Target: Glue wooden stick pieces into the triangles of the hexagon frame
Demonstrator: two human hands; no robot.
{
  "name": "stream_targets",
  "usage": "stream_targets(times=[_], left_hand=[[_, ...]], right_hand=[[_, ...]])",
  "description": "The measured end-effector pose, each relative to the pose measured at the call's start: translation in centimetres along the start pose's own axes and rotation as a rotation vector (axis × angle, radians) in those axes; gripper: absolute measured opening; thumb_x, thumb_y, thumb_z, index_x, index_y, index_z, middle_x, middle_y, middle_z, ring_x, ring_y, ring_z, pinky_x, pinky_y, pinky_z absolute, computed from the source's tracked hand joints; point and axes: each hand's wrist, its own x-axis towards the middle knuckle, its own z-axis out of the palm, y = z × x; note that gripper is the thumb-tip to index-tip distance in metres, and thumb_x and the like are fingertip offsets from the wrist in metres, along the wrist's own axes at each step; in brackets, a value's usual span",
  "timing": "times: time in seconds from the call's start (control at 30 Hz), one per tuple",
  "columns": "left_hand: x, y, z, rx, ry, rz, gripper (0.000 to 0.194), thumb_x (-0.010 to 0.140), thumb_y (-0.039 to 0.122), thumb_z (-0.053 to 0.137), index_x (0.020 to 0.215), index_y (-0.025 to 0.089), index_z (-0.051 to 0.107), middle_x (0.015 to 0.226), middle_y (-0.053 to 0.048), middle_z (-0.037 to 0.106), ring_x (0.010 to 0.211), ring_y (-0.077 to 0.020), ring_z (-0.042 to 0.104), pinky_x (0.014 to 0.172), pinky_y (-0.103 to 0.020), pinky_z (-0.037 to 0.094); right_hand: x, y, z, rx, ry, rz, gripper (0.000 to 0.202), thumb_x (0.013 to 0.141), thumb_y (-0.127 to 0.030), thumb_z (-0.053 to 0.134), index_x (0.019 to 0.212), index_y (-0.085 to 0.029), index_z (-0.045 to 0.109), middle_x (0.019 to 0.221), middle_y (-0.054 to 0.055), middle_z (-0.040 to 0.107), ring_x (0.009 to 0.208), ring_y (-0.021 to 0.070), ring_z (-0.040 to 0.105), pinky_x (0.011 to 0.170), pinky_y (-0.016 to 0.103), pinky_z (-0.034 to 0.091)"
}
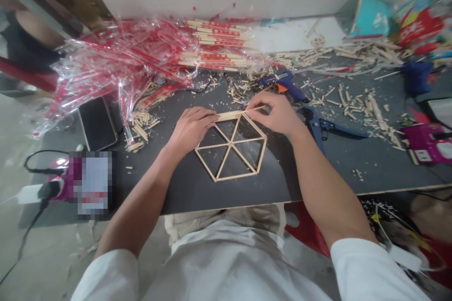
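Observation:
A hexagonal frame (231, 143) of thin wooden sticks, with spokes meeting in its middle, lies flat on the dark table. Along its far side runs a wooden stick (231, 115), lying close against the frame's edge. My left hand (190, 128) has its fingers closed on the left end of this stick, at the frame's far left corner. At the other end, thumb and fingers of my right hand (273, 112) pinch the stick near the far right corner. A short end of it sticks out past those fingers.
Behind the hands lie a blue glue gun (280, 82), wrapped chopsticks (219, 37) and a heap of red plastic wrappers (130, 51). Blue cutters (323, 127) sit right of my right hand. Stick offcuts (377, 113) are scattered about. A phone (98, 123) and purple power strip (425, 143) flank the workspace.

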Motion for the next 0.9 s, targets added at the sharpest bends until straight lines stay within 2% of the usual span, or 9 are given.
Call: stream_targets(times=[0.17,0.33,0.63,0.77,0.9], left_hand=[[0.0,-0.1,0.4,-0.061,0.081,0.002,0.027,0.106,0.03,0.055,0.108,0.024,0.081,0.12,-0.008,0.081,0.112,-0.0248,0.072,0.103,-0.043,0.053],[0.0,-0.4,0.9,-0.131,0.151,0.021,0.024,0.104,0.023,0.058,0.1,0.02,0.081,0.111,-0.009,0.082,0.105,-0.0228,0.075,0.099,-0.041,0.057],[0.8,-0.3,-0.1,-0.074,0.048,0.049,0.028,0.107,0.025,0.048,0.095,0.018,0.071,0.107,-0.01,0.079,0.102,-0.0226,0.071,0.095,-0.037,0.053],[0.8,-0.3,-0.2,-0.011,0.043,0.058,0.029,0.109,0.028,0.045,0.095,0.019,0.07,0.108,-0.009,0.079,0.101,-0.0223,0.07,0.094,-0.037,0.053],[0.7,-0.3,-0.2,0.007,0.059,0.05,0.028,0.109,0.027,0.043,0.096,0.019,0.067,0.11,-0.01,0.078,0.102,-0.0224,0.071,0.095,-0.036,0.053]], right_hand=[[0.0,0.2,0.0,0.004,-0.034,-0.008,0.011,0.086,-0.034,0.074,0.082,-0.024,0.074,0.09,0.005,0.075,0.08,0.0215,0.067,0.075,0.037,0.053],[0.1,0.0,0.2,0.016,-0.053,-0.01,0.014,0.086,-0.037,0.075,0.081,-0.023,0.074,0.089,0.006,0.075,0.077,0.0204,0.066,0.069,0.035,0.052],[0.1,-1.0,-0.5,0.089,-0.031,0.055,0.018,0.085,-0.041,0.078,0.081,-0.024,0.074,0.09,0.006,0.075,0.081,0.0226,0.067,0.073,0.04,0.055],[0.7,-1.5,-0.5,0.042,-0.03,0.027,0.016,0.085,-0.038,0.075,0.083,-0.022,0.074,0.088,0.006,0.074,0.075,0.0206,0.066,0.069,0.038,0.053],[1.1,-2.0,-0.4,-0.001,-0.089,0.014,0.016,0.086,-0.037,0.074,0.083,-0.022,0.073,0.09,0.006,0.075,0.078,0.0208,0.067,0.07,0.037,0.053]])
